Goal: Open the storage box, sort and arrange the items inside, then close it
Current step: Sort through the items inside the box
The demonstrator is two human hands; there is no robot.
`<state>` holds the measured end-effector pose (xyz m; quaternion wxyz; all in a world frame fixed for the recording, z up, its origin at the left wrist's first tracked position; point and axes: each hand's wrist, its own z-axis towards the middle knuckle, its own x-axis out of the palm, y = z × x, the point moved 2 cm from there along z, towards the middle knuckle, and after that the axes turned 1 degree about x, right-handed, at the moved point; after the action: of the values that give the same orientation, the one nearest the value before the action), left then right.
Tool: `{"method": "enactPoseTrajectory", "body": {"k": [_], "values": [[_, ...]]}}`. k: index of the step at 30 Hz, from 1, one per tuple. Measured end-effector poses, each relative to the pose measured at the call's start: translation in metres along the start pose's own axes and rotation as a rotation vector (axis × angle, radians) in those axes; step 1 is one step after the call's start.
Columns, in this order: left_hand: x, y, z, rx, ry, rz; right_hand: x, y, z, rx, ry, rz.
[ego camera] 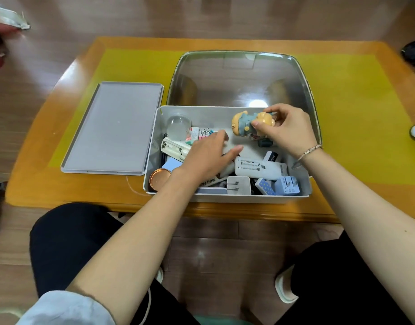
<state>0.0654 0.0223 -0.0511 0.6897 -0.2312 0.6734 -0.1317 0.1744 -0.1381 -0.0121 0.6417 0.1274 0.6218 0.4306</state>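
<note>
The white storage box (152,146) stands open on the table, its clear lid (241,76) tilted up behind it. Inside lie many small items: a clear dome (178,127), a copper tin (159,179), a white pack (260,168), a plug (238,185), binder clips (206,132). My right hand (288,130) grips a small figurine (245,124) above the box's far side. My left hand (211,153) reaches into the box's middle, fingers extended over the items, holding nothing that I can see.
A grey tray (115,127) lies flat on the table to the left of the box. The low wooden table (366,113) has a yellow top with an orange border. My knees sit under its near edge. Shoes and other objects lie on the floor around.
</note>
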Motion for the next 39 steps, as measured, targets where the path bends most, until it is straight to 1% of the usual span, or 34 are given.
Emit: {"method": "enactPoseTrajectory", "body": {"k": [2,3,5,7,11,13,15,16,17,18,20,22,25,28,29,33,35,39], "values": [[-0.01,0.0,0.001,0.041,-0.202,-0.055,0.004,0.008,0.004,0.013,0.026,-0.018],[-0.014,0.001,0.003,0.075,-0.243,-0.075,0.007,0.011,0.005,0.02,0.04,-0.02],[-0.02,0.001,0.008,0.129,-0.203,-0.092,0.012,0.017,0.007,0.028,0.065,-0.003],[-0.022,0.001,0.012,0.149,-0.147,-0.097,0.019,0.021,0.006,0.033,0.089,0.072],[-0.024,0.005,0.015,0.163,-0.162,-0.117,0.03,0.026,0.002,0.061,0.177,0.223],[-0.027,0.011,0.015,0.138,-0.198,-0.113,0.031,0.024,0.0,0.102,0.207,0.314],[-0.032,0.02,0.014,0.064,-0.255,-0.092,0.032,0.018,-0.001,0.115,0.195,0.277],[-0.034,0.025,0.013,0.033,-0.274,-0.076,0.032,0.016,-0.001,0.093,0.214,0.181],[-0.036,0.028,0.013,0.015,-0.28,-0.058,0.035,0.014,-0.002,0.063,0.27,0.064],[-0.037,0.03,0.013,0.01,-0.271,-0.041,0.04,0.012,-0.003,0.037,0.361,-0.046],[-0.039,0.031,0.014,0.017,-0.229,-0.019,0.051,0.012,-0.007,0.017,0.566,-0.173],[-0.038,0.03,0.015,0.018,-0.192,-0.016,0.06,0.013,-0.011,0.03,0.71,-0.221],[-0.032,0.03,0.017,0.01,-0.18,0.035,0.066,0.014,-0.015,0.074,0.804,-0.172],[-0.027,0.026,0.022,0.025,-0.22,0.229,0.06,0.014,-0.018,0.087,0.804,-0.14],[-0.024,0.023,0.024,0.033,-0.218,0.253,0.058,0.013,-0.02,0.08,0.799,-0.145],[-0.016,0.013,0.033,0.052,-0.169,0.211,0.043,0.01,-0.024,-0.013,0.775,-0.18],[-0.012,0.011,0.037,0.048,-0.14,0.212,0.031,0.006,-0.023,-0.014,0.722,-0.159],[-0.002,0.007,0.045,0.019,-0.037,0.244,0.012,-0.007,-0.02,0.02,0.553,-0.171]]}}
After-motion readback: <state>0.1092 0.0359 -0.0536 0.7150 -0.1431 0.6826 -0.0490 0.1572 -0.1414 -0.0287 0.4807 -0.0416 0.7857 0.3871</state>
